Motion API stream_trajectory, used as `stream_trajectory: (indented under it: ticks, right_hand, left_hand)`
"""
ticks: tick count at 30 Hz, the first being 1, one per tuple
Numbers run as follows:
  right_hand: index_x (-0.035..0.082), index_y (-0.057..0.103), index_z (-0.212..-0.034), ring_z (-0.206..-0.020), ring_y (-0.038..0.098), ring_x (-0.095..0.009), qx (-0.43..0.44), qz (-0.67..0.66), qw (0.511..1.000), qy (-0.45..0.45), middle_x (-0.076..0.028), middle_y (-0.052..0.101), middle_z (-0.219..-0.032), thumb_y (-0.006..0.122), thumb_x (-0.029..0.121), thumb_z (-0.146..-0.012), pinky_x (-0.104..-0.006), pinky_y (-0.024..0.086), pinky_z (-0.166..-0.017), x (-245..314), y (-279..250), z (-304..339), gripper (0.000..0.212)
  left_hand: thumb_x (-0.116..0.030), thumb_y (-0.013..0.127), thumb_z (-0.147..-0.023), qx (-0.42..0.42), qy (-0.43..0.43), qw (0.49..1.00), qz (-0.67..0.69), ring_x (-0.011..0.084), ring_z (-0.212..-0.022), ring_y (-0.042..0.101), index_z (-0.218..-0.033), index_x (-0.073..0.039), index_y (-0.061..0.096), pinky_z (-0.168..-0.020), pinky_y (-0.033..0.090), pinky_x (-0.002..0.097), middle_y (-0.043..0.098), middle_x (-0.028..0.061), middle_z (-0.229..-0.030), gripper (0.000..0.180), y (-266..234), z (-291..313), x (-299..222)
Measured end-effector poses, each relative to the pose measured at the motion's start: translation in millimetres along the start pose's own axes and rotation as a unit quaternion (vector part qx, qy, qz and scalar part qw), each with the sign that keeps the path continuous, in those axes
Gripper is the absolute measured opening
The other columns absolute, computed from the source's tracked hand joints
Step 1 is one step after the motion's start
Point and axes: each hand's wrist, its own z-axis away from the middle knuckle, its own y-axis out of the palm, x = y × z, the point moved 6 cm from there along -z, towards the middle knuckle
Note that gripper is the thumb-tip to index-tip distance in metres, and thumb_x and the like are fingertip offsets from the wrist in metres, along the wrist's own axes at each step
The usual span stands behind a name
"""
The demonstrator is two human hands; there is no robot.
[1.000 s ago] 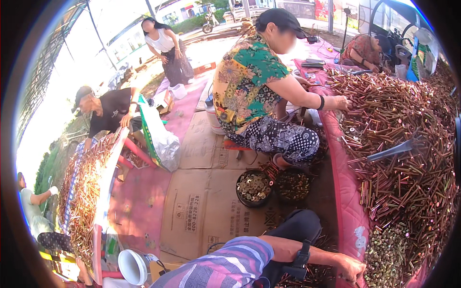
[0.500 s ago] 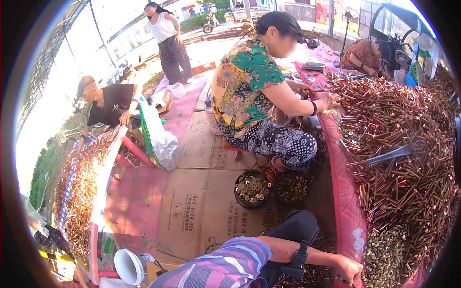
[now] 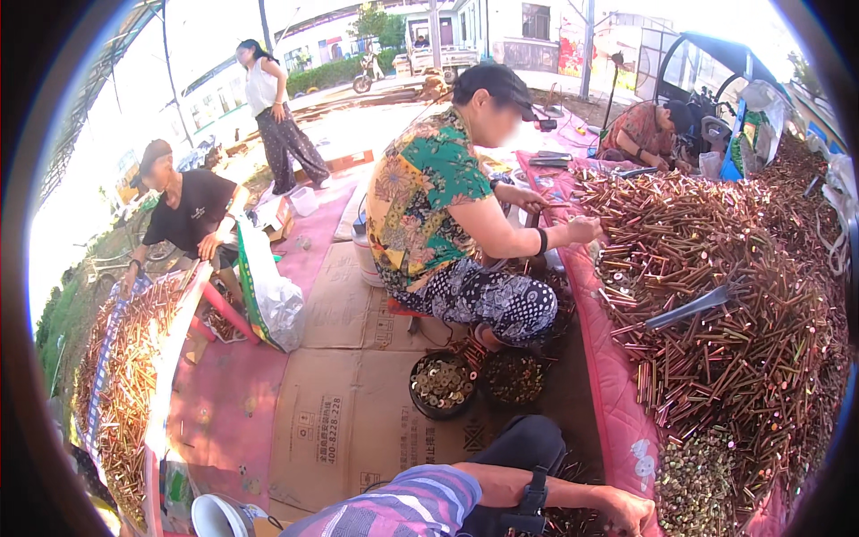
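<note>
My left hand [image 3: 632,511] is low in the view, its arm in a striped short sleeve [image 3: 394,506] with a black strapped device [image 3: 534,498] at the wrist. The fingers are curled downward and closed, beside the pink quilted cloth's edge [image 3: 617,421]. Their tips are hidden, so what they hold cannot be made out. Nearest to the hand is a heap of small greenish-brass metal pieces [image 3: 693,483], beside a large pile of copper-coloured metal rods [image 3: 716,358]. My right hand is out of view.
A co-worker [image 3: 447,188] in a flowered shirt sits ahead, hands at the rods. Near my dark-trousered knee [image 3: 537,443] are a black bowl of washers [image 3: 443,385] and a dark bowl of small pieces [image 3: 513,376]. A grey scoop-like tool [image 3: 689,307] lies on the pile. Cardboard [image 3: 358,394] covers the floor.
The whole view has shifted, so most things sit further left. My left hand stays low by the pile's edge. The co-worker ahead has lifted a hand from the rods; the person at left looks up.
</note>
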Motion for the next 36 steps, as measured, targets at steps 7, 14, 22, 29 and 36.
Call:
stream_trajectory:
  ticks: [7,14,22,29,36]
  right_hand:
    - [-0.004,0.066,-0.102,-0.068,0.061,-0.012,0.013,-0.015,0.999,-0.042,-0.007,0.066,-0.079,0.066,0.011,-0.093,-0.0258,0.05,-0.064,12.5,27.8,-31.0,0.017]
    - [-0.004,0.066,-0.099,-0.067,0.06,-0.012,0.057,-0.022,0.997,-0.044,-0.006,0.065,-0.078,0.066,0.008,-0.092,-0.0253,0.049,-0.063,12.8,64.5,-32.4,0.014]
    - [-0.004,0.067,-0.096,-0.066,0.06,-0.011,-0.087,0.09,0.989,0.077,-0.005,0.064,-0.077,0.066,0.006,-0.092,-0.0248,0.048,-0.062,16.9,-50.3,92.4,0.011]
    - [-0.004,0.069,-0.095,-0.07,0.063,-0.01,-0.098,0.063,0.988,0.1,-0.006,0.068,-0.08,0.067,0.002,-0.091,-0.0243,0.052,-0.065,38.9,-48.5,80.5,0.007]
    - [-0.004,0.069,-0.099,-0.074,0.064,-0.008,-0.104,0.014,0.986,0.131,-0.004,0.068,-0.08,0.071,0.012,-0.093,-0.0221,0.053,-0.069,28.3,-58.2,101.7,0.017]
  left_hand:
    - [-0.03,0.074,-0.09,0.042,0.168,0.984,-0.037,0.0134,-0.058,0.052,-0.071,0.0,0.066,-0.055,0.044,0.0346,0.061,0.0039,-0.063,0.036,-0.9,-16.5,7.9]
    - [-0.024,0.073,-0.084,0.023,0.079,0.996,-0.031,0.0162,-0.057,0.057,-0.076,0.001,0.068,-0.053,0.047,0.0327,0.063,0.0077,-0.064,0.027,0.9,-7.9,4.0]
    - [-0.015,0.065,-0.085,0.071,0.069,0.995,0.002,0.0088,-0.047,0.047,-0.064,0.002,0.056,-0.042,0.036,0.0302,0.049,0.0005,-0.054,0.028,2.9,14.2,-21.0]
    - [-0.024,0.066,-0.092,0.039,-0.078,0.996,-0.02,0.0059,-0.049,0.051,-0.1,0.002,0.072,-0.044,0.041,0.0245,0.058,-0.0009,-0.064,0.028,-15.1,27.5,-36.8]
    - [-0.024,0.066,-0.093,0.067,-0.101,0.993,0.005,0.0046,-0.046,0.048,-0.101,0.002,0.071,-0.041,0.037,0.0232,0.056,-0.0024,-0.063,0.028,1.2,18.1,-34.6]
